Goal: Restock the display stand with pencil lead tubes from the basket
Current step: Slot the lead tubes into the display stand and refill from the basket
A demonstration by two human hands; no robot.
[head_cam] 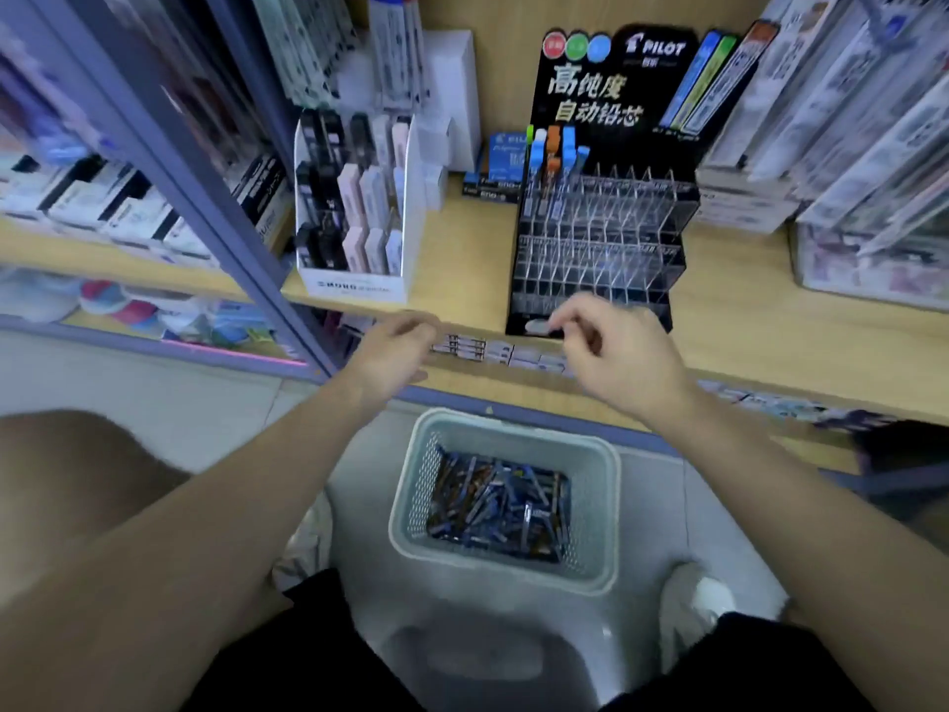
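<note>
A black display stand [598, 238] with clear acrylic slots sits on the wooden shelf; only its top-left slots hold a few lead tubes [552, 151] with blue, orange and green caps. Below, a pale green mesh basket [606, 506] rests on a grey stool and holds several dark blue and brown lead tubes [498, 501]. My left hand [398, 352] hovers at the shelf's front edge, fingers loosely curled, holding nothing. My right hand [611, 346] hangs in front of the stand's base, fingers loosely curled, nothing visible in them.
A white box of erasers [354, 213] stands left of the stand. Small blue boxes [498, 167] lie behind it. Packaged stationery [832, 125] crowds the right. A purple shelf post [205, 187] runs at the left. The grey stool [482, 655] is between my knees.
</note>
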